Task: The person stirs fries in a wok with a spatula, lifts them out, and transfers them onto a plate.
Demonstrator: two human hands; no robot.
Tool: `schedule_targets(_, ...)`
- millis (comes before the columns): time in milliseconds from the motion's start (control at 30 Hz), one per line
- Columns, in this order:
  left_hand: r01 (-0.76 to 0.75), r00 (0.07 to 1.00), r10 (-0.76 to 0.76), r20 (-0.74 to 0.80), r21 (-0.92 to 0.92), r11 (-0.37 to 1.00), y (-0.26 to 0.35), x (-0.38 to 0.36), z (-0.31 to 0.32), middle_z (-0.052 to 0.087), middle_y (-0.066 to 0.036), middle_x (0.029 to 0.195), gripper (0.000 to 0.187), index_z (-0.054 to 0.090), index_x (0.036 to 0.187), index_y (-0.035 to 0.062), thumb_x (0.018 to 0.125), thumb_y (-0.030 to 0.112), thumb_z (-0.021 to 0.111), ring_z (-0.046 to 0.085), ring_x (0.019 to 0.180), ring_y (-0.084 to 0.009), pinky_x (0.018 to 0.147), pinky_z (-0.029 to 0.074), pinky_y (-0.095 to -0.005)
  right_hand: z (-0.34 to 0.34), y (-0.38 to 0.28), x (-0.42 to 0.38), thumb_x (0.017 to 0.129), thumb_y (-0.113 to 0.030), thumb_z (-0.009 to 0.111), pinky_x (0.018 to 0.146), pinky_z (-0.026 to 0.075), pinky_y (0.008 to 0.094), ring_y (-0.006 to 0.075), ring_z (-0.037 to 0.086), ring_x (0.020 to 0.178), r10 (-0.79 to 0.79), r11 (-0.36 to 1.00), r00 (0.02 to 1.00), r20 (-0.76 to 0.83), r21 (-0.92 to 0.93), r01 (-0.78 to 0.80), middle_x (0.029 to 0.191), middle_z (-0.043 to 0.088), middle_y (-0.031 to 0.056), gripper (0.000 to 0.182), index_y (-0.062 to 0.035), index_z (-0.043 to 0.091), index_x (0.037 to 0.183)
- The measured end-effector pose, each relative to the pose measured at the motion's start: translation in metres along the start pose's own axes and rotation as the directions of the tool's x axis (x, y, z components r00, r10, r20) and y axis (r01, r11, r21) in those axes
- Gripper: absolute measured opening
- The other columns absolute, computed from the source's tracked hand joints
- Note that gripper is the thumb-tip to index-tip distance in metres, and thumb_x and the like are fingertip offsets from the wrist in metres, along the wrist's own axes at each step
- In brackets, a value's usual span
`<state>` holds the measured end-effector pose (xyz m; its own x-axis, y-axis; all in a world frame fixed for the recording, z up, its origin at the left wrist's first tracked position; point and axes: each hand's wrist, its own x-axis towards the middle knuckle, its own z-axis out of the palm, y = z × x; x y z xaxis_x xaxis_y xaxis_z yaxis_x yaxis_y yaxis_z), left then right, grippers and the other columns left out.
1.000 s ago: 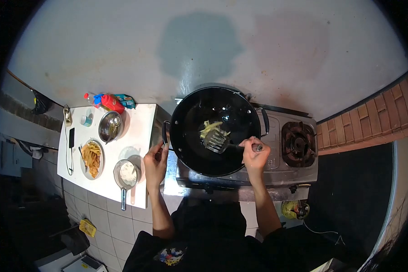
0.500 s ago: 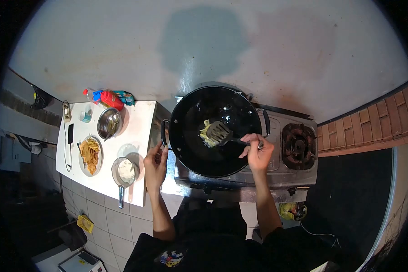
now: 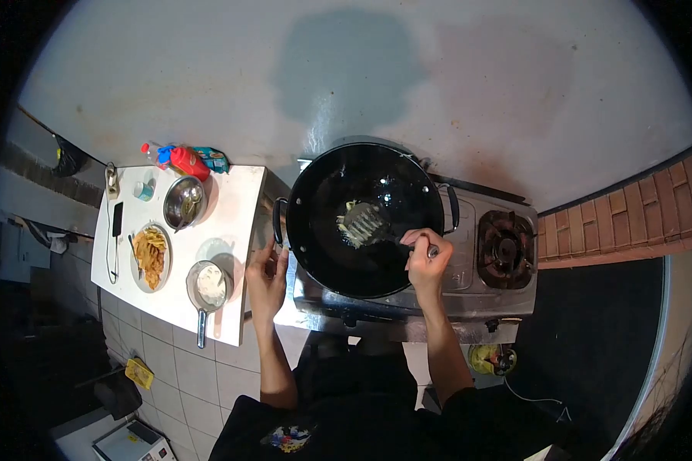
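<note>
A large black wok (image 3: 323, 265) stands on the gas stove's left side, with oil glinting inside it. My right hand (image 3: 428, 257) is closed around the handle of a slotted spatula (image 3: 365, 224), whose head lies over pale, cut strips of food (image 3: 351, 207) in the wok's middle. The spatula head hides part of this food. Beside the wok's left side, my left hand (image 3: 266, 280) has its fingers curled, with thumb and fingertips at the lower end of the wok handle (image 3: 280, 219).
On the white table (image 3: 234, 200) to the left are a plate (image 3: 165, 270) of fries and fried food, a metal bowl (image 3: 184, 203), a small saucepan (image 3: 202, 315) with white contents, a phone (image 3: 118, 219) and bottles (image 3: 188, 161). A bare burner (image 3: 507, 250) is at right.
The spatula head has shifted slightly left and down over the food, covering more of it. My right hand has moved a little left and turned. My left hand stays by the wok handle.
</note>
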<state>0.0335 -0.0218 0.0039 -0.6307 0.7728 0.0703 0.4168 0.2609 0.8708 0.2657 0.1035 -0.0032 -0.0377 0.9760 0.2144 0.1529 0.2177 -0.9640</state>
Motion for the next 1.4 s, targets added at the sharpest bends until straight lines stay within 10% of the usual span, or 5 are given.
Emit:
schedule_targets(467, -0.026, 0.999, 0.026, 0.021, -0.002, 1.000, 0.001, 0.004, -0.006, 0.045, -0.003, 0.068, 0.035, 0.062, 0.118, -0.0025, 0.090, 0.019, 0.064, 0.042, 0.060, -0.0107, 0.054, 0.036, -0.0260, -0.005, -0.029, 0.002, 0.085, -0.001, 0.044, 0.038, 0.048, 0.0260, 0.0114, 0.054, 0.044, 0.174, 0.957, 0.984, -0.038, 0.242, -0.160, 0.070, 0.064, 0.0115, 0.024, 0.0077, 0.062, 0.072)
schedule_targets(967, -0.078, 0.997, 0.078, 0.016, -0.008, 0.997, -0.003, 0.013, -0.004, 0.052, -0.007, 0.071, 0.032, 0.065, 0.106, -0.0053, 0.088, 0.021, 0.067, 0.048, 0.060, -0.0117, 0.055, 0.041, -0.0265, 0.016, 0.005, 0.012, 0.077, -0.002, 0.050, 0.047, 0.036, 0.0315, 0.0131, 0.050, 0.046, 0.011, 0.998, 0.999, -0.042, -0.057, -0.013, 0.048, 0.049, 0.0132, 0.025, 0.0058, 0.043, 0.055)
schedule_targets(1400, -0.125, 0.992, 0.125, 0.008, -0.006, 0.992, -0.006, 0.013, -0.003, 0.052, -0.006, 0.068, 0.030, 0.064, 0.106, -0.0057, 0.088, 0.018, 0.067, 0.048, 0.058, -0.0099, 0.054, 0.041, -0.0265, -0.007, -0.021, 0.006, 0.080, 0.002, 0.051, 0.034, 0.047, 0.0261, 0.0117, 0.055, 0.044, 0.069, 0.994, 0.998, 0.008, 0.083, -0.069, 0.058, 0.060, 0.0090, 0.017, 0.0071, 0.058, 0.065)
